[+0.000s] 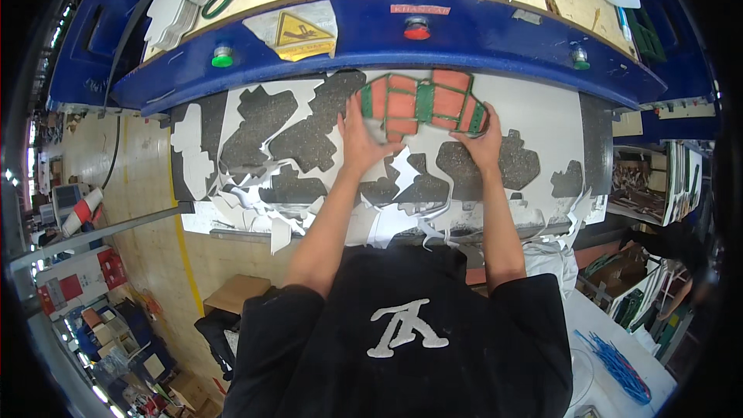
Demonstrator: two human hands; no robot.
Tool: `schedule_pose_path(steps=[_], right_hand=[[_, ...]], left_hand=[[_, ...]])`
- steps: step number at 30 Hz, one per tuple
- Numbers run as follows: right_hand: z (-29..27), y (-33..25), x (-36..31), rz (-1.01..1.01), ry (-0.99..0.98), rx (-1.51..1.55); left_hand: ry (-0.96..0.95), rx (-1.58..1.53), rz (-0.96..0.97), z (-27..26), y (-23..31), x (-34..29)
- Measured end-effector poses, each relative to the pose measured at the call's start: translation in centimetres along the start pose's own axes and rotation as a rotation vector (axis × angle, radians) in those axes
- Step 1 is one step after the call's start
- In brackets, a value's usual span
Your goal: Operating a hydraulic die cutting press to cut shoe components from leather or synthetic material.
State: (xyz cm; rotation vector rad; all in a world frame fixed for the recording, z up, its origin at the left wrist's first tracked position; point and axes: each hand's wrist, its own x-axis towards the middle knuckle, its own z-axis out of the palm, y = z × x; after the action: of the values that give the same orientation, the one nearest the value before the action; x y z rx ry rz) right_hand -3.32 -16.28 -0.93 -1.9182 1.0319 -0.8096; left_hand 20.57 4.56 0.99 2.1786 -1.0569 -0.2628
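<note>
A cutting die (449,101), red-orange inside with green edging and a green middle band, is held between my two hands at the far part of the press bed (596,128). My left hand (361,139) grips its left end, thumb toward the near edge. Around the right end curl the fingers of my right hand (481,138). Beneath lies a white sheet (553,120) with several shaped holes, through which the dark speckled bed shows. Whether the die touches the sheet or hangs just above it, I cannot tell.
A blue press beam (348,53) with a red button (416,29) and a green button (222,58) crosses beyond the bed. Torn white scraps (271,213) line its near edge. Blue cords (619,368) lie on a white table at right. Another person (673,244) is farther right.
</note>
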Motion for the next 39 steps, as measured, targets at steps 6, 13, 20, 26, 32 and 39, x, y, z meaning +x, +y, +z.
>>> schedule_pose_path(steps=[6, 13, 20, 26, 32, 39], right_hand=[[2.0, -6.9, -13.6, -0.132, -0.270, -0.270], [0.7, -5.2, -7.8, -0.122, 0.041, -0.199], [1.6, -0.2, 1.8, -0.207, -0.054, -0.454], [3.7, 0.8, -0.4, -0.241, 0.097, -0.219], [2.6, -0.2, -1.3, -0.253, 0.058, -0.259], [4.4, -7.0, -12.4, -0.130, -0.135, -0.180]], left_hand=[[0.435, -0.171, -0.183, 1.2, 0.6, 0.0], [-0.056, -0.164, 0.079, -2.7, -0.2, -1.3], [0.063, -0.270, 0.096, -0.5, -0.7, -2.9], [0.148, -0.143, 0.101, 1.4, -3.0, -3.8], [0.142, -0.084, 0.072, 0.4, 0.1, -6.6], [-0.142, 0.058, 0.036, 0.4, 1.5, -12.6]])
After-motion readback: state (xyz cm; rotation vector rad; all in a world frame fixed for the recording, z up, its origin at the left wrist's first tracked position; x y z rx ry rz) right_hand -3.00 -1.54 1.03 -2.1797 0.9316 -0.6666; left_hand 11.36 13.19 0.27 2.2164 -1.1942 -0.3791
